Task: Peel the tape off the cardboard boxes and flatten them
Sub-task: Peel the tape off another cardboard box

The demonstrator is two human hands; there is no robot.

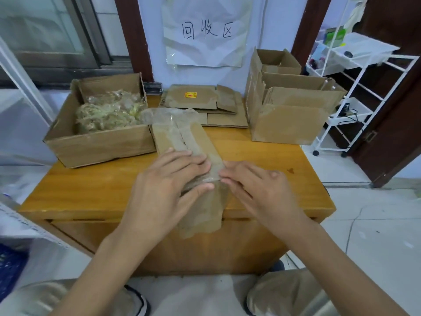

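Observation:
A long narrow cardboard box (182, 137) lies on the wooden table (95, 190), running from the middle toward the near edge. Clear tape (169, 124) covers its top seam and is crumpled at the far end. My left hand (168, 190) grips the box's near end, fingers across the top and thumb on the near face. My right hand (255, 185) is at the box's right edge, its fingertips picking at the tape (216, 176) there.
An open box (95, 147) full of peeled tape wads stands at the left. Flattened cartons (205, 103) lie stacked at the back centre. Nested open boxes (287, 117) stand at the back right. A white wire rack (355, 92) stands right of the table.

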